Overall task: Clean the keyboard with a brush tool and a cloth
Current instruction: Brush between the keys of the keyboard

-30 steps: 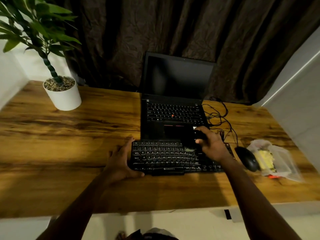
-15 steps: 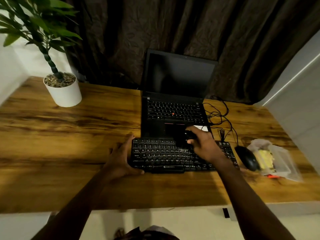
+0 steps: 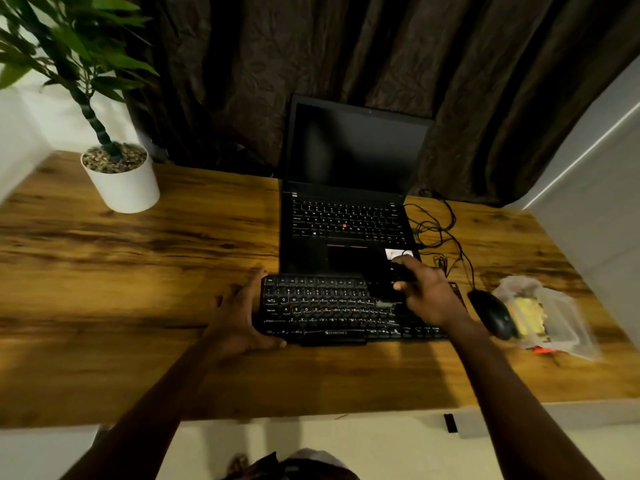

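A potted plant (image 3: 121, 181) in a white pot stands at the far left of the wooden counter (image 3: 138, 271). Nearer, the left hand (image 3: 239, 320) lies spread against the left end of the keyboard (image 3: 322, 306), fingers straight along its side edge and thumb along its near edge. The black keyboard lies flat near the counter's front edge, touching or just in front of an open laptop (image 3: 346, 216) with a dark screen. Over the keyboard's right half, the right hand (image 3: 429, 296) is curled around a dark brush (image 3: 384, 289), whose pale bristle tips meet the keys. Behind this hand, black cables (image 3: 440, 230) tangle beside the laptop. Just right of the keyboard sits a black mouse (image 3: 491, 313), and beside it a clear bag (image 3: 550, 317) with something yellow inside.
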